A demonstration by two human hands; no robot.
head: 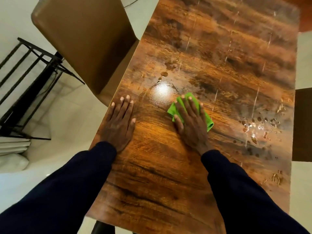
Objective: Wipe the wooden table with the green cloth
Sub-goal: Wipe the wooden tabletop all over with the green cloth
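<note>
The wooden table point(168, 166) fills the middle of the view, dark brown with a strong grain. A small green cloth point(182, 103) lies on it near the centre. My right hand point(191, 122) presses flat on the cloth with straight, spread fingers. My left hand point(120, 122) rests flat on the bare wood near the table's left edge, fingers straight. Water drops and wet streaks point(256, 129) cover the right and far parts of the table top. A bright light reflection point(163, 92) shines on the wood just left of the cloth.
A brown padded chair point(84, 41) stands at the table's left side, its back close to the edge. A black metal rack point(28, 78) stands on the pale floor further left. Another dark seat point(303, 124) shows at the right edge.
</note>
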